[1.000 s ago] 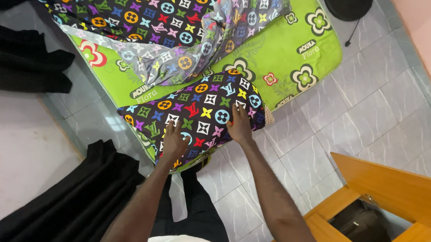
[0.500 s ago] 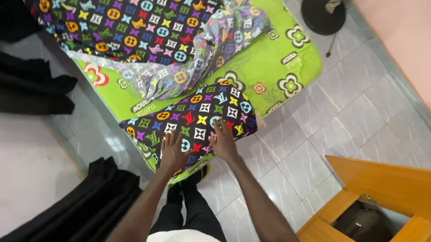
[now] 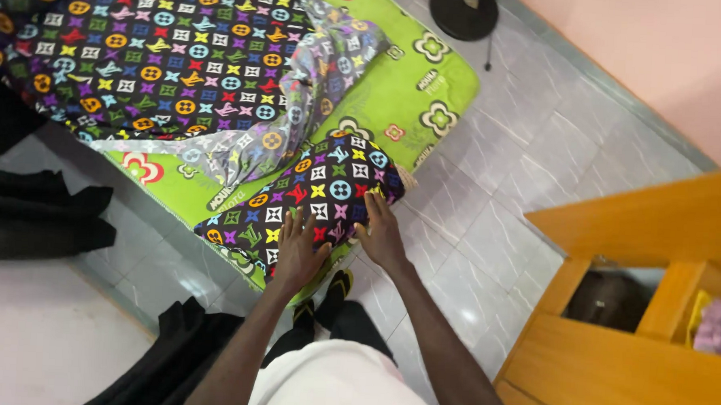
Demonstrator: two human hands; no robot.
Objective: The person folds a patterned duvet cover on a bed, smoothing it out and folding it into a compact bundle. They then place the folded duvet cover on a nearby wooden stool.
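You are pressing both palms flat on the pillow (image 3: 308, 194), which is lying at the near corner of the green mattress (image 3: 430, 84). Your left hand (image 3: 300, 252) and right hand (image 3: 382, 232) are lying open with fingers spread, gripping nothing. The pillow is overhanging the mattress edge above the tiled floor (image 3: 489, 232), so leaning harder could be tipping it off. The loose patterned sheet (image 3: 164, 56) is bunching just beside it and could be snagging.

A black, multicoloured-patterned fabric pillow (image 3: 304, 196) lies on the green foam mattress's (image 3: 398, 91) near corner, under both hands; a wooden cabinet (image 3: 613, 351) stands to the right.
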